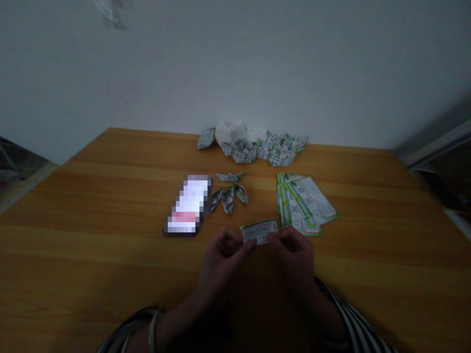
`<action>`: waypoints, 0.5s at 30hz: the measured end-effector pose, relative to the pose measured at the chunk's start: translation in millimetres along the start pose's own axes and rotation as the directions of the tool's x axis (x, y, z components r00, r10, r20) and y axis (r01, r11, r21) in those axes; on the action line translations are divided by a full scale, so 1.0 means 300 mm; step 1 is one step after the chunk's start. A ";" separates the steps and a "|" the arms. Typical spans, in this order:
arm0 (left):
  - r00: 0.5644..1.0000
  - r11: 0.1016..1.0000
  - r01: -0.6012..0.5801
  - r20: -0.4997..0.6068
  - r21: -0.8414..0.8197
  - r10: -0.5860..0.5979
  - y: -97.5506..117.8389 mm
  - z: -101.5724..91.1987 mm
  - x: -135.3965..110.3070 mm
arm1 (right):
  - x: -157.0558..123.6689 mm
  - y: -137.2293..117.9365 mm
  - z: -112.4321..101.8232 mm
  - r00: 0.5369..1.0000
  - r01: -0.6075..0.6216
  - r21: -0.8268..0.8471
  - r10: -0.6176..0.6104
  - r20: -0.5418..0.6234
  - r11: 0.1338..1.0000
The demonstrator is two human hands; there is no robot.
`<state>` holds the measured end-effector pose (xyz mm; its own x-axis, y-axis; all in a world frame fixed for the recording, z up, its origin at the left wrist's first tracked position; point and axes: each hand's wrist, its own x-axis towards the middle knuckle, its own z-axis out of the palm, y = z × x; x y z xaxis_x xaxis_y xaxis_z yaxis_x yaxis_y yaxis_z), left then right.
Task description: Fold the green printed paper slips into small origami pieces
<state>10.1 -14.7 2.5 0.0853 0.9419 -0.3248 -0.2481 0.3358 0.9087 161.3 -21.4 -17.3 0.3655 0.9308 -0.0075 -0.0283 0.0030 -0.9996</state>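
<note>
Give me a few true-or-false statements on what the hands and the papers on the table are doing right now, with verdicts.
1. The left hand and right hand hold the folded paper strip between them. True.
2. The stack of green leaflets lies left of the hands. False: it lies to their right.
3. A pile of folded pieces sits at the far edge of the table, by the wall. True.
4. Ten small folded pieces lie mid-table. False: four show there.
5. The flat rectangular object rests on the leaflets. False: it lies on bare wood, left of the small pieces.
</note>
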 end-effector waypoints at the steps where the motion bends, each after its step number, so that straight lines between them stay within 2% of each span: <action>1: 1.000 0.999 0.021 0.017 -0.035 -0.021 0.002 0.002 0.000 | 0.001 0.001 0.002 1.000 0.009 0.005 -0.009 -0.003 1.000; 4: 0.996 0.991 0.080 0.033 -0.105 -0.077 0.012 0.000 0.003 | 0.000 0.003 0.003 0.999 0.042 0.008 -0.042 -0.002 0.999; 7: 0.993 0.988 0.114 0.055 -0.108 -0.108 0.010 -0.011 0.008 | -0.005 0.005 -0.001 0.997 0.062 -0.020 -0.061 0.042 0.998; 15: 0.989 0.992 0.087 0.124 -0.090 -0.076 0.010 -0.023 0.016 | -0.007 0.022 -0.007 0.991 0.061 -0.108 -0.047 0.122 0.992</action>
<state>3.1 -9.1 1.9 0.2231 0.9068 -0.3577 -0.3252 0.4152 0.8496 162.3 -24.3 -24.0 0.2505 0.9672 0.0430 0.0947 0.0198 -0.9953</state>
